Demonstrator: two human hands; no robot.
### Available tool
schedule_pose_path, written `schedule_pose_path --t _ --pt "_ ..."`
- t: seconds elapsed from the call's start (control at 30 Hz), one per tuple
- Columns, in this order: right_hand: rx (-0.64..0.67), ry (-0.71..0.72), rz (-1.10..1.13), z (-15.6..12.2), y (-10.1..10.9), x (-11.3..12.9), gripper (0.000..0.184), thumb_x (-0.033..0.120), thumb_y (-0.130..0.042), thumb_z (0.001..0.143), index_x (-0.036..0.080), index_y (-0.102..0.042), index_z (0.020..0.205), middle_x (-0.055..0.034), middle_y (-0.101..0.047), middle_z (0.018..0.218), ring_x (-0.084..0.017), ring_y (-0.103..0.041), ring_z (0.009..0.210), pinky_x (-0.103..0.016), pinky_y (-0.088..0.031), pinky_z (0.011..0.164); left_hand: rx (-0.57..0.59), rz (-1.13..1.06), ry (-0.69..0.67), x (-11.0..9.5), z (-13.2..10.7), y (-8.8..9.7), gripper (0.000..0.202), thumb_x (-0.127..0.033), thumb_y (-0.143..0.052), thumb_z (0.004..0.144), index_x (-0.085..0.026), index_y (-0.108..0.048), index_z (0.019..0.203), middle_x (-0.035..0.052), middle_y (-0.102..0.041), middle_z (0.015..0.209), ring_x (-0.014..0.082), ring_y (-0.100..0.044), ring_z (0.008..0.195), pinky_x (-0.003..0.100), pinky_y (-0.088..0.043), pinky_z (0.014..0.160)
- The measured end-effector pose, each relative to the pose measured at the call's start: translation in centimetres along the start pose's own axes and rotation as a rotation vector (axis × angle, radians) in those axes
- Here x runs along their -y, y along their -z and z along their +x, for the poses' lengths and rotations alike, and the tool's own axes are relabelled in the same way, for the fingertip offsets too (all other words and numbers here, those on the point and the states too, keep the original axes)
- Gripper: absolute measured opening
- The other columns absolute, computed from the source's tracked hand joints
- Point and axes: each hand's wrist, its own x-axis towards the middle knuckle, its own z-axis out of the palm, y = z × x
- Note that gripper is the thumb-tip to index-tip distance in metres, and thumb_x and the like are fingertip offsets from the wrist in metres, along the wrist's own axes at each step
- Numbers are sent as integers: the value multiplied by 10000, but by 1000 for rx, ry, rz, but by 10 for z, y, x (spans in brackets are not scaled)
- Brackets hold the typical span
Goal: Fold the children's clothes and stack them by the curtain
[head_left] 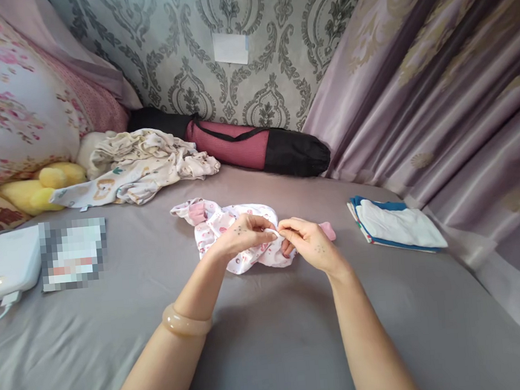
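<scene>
A small white garment with a pink print (208, 230), like baby clothing, lies crumpled on the grey bed sheet (272, 339). My left hand (249, 231) pinches a white edge of it between thumb and fingers. Close beside, fingertips nearly meeting, my right hand (307, 239) pinches the same edge. Pink cuff-like parts of the garment show at its upper left and just past my right hand. The part between my fingers is mostly hidden.
Folded clothes (394, 222) lie at the right by the curtain (370, 100). Further back are a crumpled patterned cloth (143, 169) and a rolled pink-and-black bag (232, 146). At left sit a white power bank with a cable (9, 265), a blurred flat object (74, 254) and a yellow plush toy (43, 186).
</scene>
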Motion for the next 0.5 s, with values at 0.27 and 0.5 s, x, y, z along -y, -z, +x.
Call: schedule_pose_path --t 0.27,0.5 --pt "-198 20 -137 2 -11 -3 173 291 -533 827 199 -657 904 -21 -693 692 -164 -670 584 -262 -543 573 -164 58 1 -1 2 -7 141 -263 -627 691 -137 -679 726 -28 -550 564 84 -455 521 205 -311 487" --pt "-282 59 -216 0 -15 -4 199 290 -580 798 195 -698 928 -63 -743 856 -199 -703 715 -282 -558 626 -194 118 -77 -1 4 -8 118 -228 -630 677 -126 -662 726 -28 -553 555 78 -450 512 192 -297 468"
